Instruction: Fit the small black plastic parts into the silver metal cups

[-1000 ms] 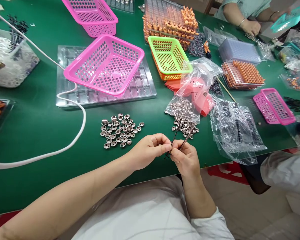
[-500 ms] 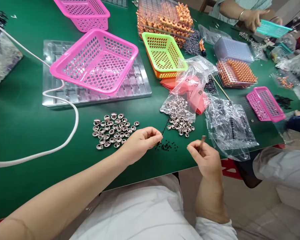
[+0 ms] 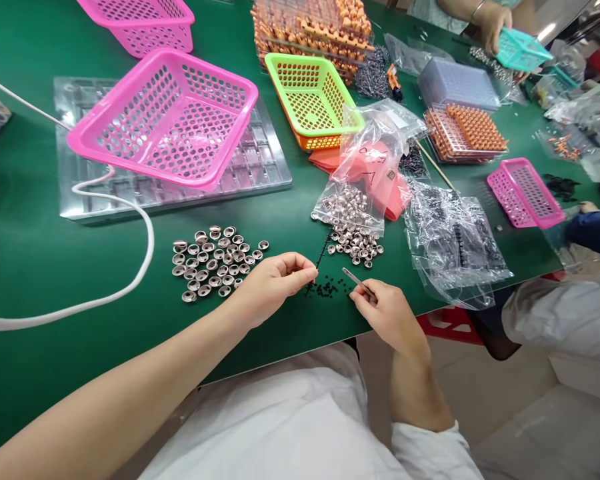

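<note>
My left hand (image 3: pixel 273 287) pinches a thin black strip (image 3: pixel 323 248) with short side nubs, apparently a plastic sprue, which slants up from the fingertips. Between thumb and fingers of my right hand (image 3: pixel 393 317) is a slim flat metal tool (image 3: pixel 352 275), its tip pointing up and left; its exact kind does not show. Tiny black pieces (image 3: pixel 326 288) lie scattered on the table between both hands. Left of them spreads a group of small silver cups (image 3: pixel 215 260). More silver cups (image 3: pixel 359 245) spill from a clear plastic bag (image 3: pixel 375 160) beyond my hands.
A pink basket (image 3: pixel 225 93) rests on a metal tray (image 3: pixel 275 167), with a white cable (image 3: pixel 147 247) nearby. Behind stand a green basket (image 3: pixel 280 70) and orange parts (image 3: pixel 310 40). Clear bags (image 3: pixel 450 247) lie right. Across the table, a person's hand (image 3: pixel 495 23) holds a turquoise basket (image 3: pixel 523 52).
My right hand has moved left toward the black pieces, and its metal tool has swung from upright to pointing left. My left hand keeps its pinch. The view has shifted slightly.
</note>
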Tool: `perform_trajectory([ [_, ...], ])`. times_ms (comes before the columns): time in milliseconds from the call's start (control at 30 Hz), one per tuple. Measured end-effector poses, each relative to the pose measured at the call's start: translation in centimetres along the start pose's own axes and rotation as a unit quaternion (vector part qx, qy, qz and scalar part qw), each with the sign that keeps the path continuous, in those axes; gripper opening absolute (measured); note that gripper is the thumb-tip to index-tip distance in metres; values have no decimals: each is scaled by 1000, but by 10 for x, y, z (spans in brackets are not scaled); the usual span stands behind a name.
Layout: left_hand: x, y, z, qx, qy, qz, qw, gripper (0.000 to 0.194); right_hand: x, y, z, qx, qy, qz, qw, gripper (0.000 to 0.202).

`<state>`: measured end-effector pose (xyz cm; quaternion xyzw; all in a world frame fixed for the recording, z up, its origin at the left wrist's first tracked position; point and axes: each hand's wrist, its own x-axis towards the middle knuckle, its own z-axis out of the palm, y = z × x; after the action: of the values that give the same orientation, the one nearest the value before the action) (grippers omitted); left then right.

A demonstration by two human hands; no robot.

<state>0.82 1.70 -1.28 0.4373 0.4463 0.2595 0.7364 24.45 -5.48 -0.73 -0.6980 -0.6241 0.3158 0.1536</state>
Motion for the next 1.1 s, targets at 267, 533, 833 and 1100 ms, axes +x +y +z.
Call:
perform_trajectory([
  [267,1,-3,0,-27,-10,-8,1000,31,-4,-5,-3,73,33,33,996,24],
  [533,-4,-3,9,-58,-25,-4,998,33,-11,-37,12,241,54,-7,969,23],
  [833,-10,3,10,-55,-20,35,998,28,-1,-50,31,322,18,-4,947,22],
  [1100,-11,9,11,-70,-21,35,997,28,2,-49,39,385,32,27,922,26],
])
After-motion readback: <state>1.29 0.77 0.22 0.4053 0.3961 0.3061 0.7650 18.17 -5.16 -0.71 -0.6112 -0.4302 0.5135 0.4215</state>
